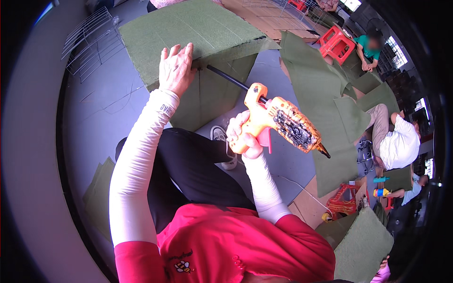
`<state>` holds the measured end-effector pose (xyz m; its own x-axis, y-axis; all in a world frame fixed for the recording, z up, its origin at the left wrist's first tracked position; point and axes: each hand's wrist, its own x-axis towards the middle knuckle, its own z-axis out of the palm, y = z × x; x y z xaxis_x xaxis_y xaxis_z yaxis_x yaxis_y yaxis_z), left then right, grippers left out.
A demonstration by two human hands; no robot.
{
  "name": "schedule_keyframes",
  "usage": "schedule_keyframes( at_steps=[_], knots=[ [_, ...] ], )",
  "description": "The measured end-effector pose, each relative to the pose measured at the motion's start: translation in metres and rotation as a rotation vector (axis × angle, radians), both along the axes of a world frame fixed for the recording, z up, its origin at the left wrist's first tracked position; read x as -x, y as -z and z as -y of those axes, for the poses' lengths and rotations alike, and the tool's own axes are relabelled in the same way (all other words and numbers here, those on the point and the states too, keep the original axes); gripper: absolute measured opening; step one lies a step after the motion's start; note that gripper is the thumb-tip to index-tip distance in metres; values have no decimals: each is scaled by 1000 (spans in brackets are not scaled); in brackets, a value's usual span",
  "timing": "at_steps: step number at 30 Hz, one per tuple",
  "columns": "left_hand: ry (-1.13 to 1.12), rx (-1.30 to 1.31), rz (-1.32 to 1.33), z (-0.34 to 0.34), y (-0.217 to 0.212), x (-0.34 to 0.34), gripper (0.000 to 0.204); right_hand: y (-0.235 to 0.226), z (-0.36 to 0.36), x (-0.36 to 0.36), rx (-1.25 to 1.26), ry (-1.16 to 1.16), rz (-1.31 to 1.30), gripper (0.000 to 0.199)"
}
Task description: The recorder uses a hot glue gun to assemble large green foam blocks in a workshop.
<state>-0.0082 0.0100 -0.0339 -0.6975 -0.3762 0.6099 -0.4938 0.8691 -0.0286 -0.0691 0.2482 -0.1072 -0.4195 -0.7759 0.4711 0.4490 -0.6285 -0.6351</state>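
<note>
Nearest the camera, at 6 o'clock, is the wearer's red shirt (212, 236) with a small bee motif, above dark trousers (203, 165); white sleeves (134, 174) cover both forearms. Just off centre toward 2 o'clock is an orange glue gun (258, 118), its barrel crusted with blackened residue and its tip pointing toward 4 o'clock. The right hand (236, 126), near the centre, is wrapped around the gun's handle, beside a pink trigger (265, 137). A black rod (227, 77) runs from the back of the gun toward 11 o'clock, its end close to the edge of a green box-like piece (188, 30). At 11 o'clock the left hand (175, 70) rests on that edge, fingers extended and slightly apart. Wire racks (89, 42) stand at 10 o'clock on the grey floor (94, 104). Green sheets (314, 89) spread at 2 o'clock, with a red stool (336, 45) beyond them. A person in a white top (401, 144) bends at 3 o'clock.
</note>
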Motion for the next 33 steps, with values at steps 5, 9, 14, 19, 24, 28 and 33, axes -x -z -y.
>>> schedule_keyframes(
  at_steps=[5, 9, 14, 19, 24, 28, 33],
  knots=[
    [-1, 2, -4, -1, -2, 0, 72, -2, -2, -4, -33, 0, 3, 42],
    [13, 16, -13, -2, -2, 2, 71, -2, -2, -6, -41, -7, -10, 42],
    [2, -9, 13, -5, -4, 2, 70, -1, 0, -8, -50, -11, -38, 40],
    [53, 5, -42, -3, 0, 2, 68, -6, 1, -12, -40, -8, -45, 40],
    [57, 8, -45, -3, 0, 2, 67, -2, 2, -12, -36, -10, -35, 39],
    [63, 7, -47, -3, 0, 2, 66, -1, 3, -11, -43, -1, -35, 40],
    [57, 2, -40, -3, 0, 2, 66, 0, 2, -14, -37, 7, -37, 40]
  ],
)
